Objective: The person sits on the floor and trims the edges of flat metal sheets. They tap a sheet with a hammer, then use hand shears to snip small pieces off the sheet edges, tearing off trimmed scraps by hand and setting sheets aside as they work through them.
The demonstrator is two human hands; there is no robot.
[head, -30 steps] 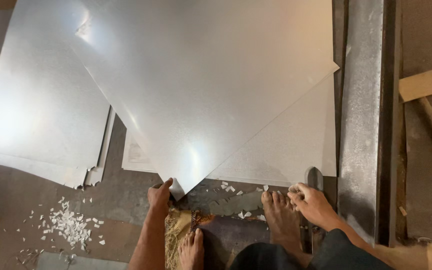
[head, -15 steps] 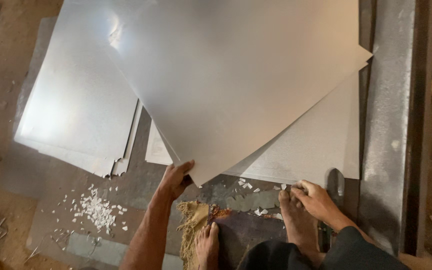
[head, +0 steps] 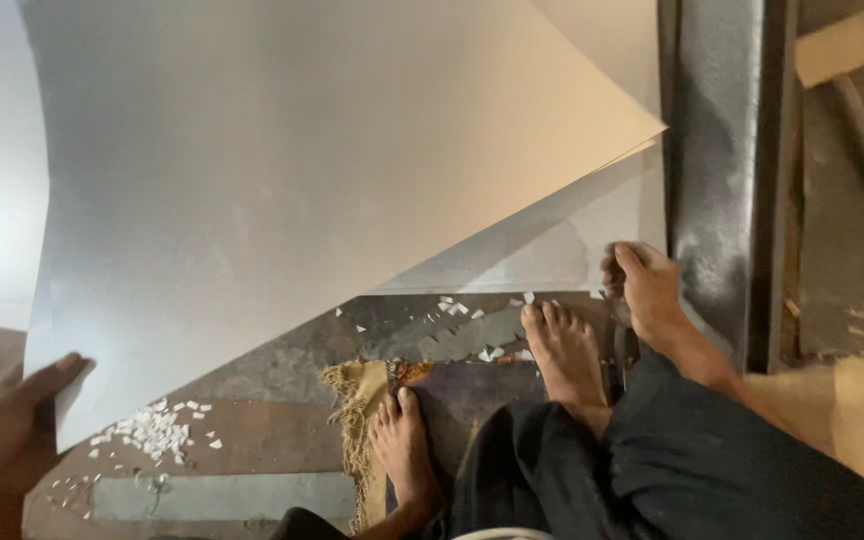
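Your left hand point(head: 7, 425) pinches the near corner of the big metal sheet point(head: 302, 200), which curves up off the floor, its long axis running from that corner away toward the steel beam point(head: 717, 150). Your right hand point(head: 642, 285), beside the beam, grips the flat sheet point(head: 552, 255) beneath it; white scraps point(head: 152, 430) lie under the lifted corner.

White scraps point(head: 157, 428) lie scattered on the floor point(head: 252, 430) at lower left; more flecks point(head: 472, 312) dot the middle; a frayed tan mat point(head: 360, 420) sits under two bare feet point(head: 564, 355); a grey metal beam point(head: 717, 180) runs upright at right; a wooden mallet point(head: 852, 90) lies beyond it.
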